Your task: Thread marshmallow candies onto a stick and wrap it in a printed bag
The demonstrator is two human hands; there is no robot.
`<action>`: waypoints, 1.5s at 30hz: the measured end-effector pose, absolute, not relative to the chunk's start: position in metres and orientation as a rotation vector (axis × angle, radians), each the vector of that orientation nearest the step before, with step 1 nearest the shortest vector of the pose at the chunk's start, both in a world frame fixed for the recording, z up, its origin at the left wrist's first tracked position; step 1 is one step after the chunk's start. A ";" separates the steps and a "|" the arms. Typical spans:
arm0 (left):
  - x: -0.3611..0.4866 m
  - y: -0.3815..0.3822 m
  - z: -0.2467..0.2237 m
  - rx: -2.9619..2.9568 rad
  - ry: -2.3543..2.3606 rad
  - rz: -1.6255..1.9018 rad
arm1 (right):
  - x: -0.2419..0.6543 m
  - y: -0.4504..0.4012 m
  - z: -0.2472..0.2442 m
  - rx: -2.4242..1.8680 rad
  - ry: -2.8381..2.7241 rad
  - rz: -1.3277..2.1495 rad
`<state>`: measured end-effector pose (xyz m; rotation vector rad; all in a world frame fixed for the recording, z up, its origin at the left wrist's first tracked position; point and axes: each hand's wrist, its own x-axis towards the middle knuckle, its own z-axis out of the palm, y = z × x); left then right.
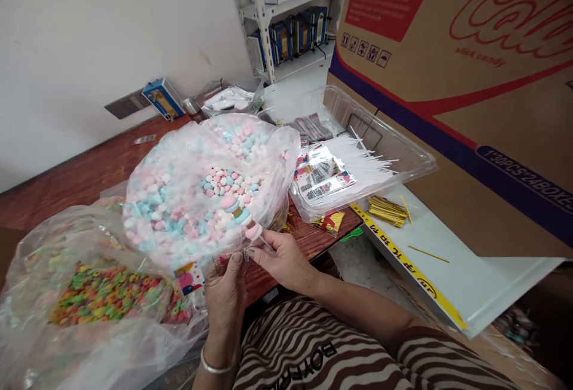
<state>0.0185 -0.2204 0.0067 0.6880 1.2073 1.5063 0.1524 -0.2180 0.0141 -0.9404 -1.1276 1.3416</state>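
Right now a candy stick, its pink, pale blue and brown pieces (242, 216) stacked along one end, is slanting up and left from the fingertips of the right hand (289, 260), in front of the near edge of the pastel candies' bag (152, 151). Right hand is pinching the bare stick below the last pink piece, thumb and forefinger drawn narrow, forearm reaching in from lower right. Left hand (227, 288) is rising from below, a bangle (217, 368) circling its wrist, fingers curled and thumb upward, tips close beside the right's; cannot tell what it is gripping. Printed packet (190, 279) is showing just left of it. Farther left, a clear bag (40, 258) is holding coloured ring candies (105, 294). To the right, a clear tray (423, 160) is holding white sticks (364, 163) and shiny printed sheets (320, 174); gold ties (387, 211) are lying beside it. Large carton (447, 79) is standing beyond.
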 end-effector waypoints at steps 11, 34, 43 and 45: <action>0.028 -0.203 0.004 0.622 1.148 1.442 | 0.160 -0.207 0.006 -1.074 -1.174 1.220; 0.018 -0.199 0.002 0.577 1.079 1.270 | 0.158 -0.197 0.005 -1.102 -1.233 1.382; 0.010 -0.194 -0.009 0.478 1.267 1.342 | 0.156 -0.197 -0.001 -1.124 -1.165 1.361; 0.011 -0.193 -0.013 0.526 1.285 1.328 | 0.156 -0.197 -0.002 -1.104 -1.162 1.321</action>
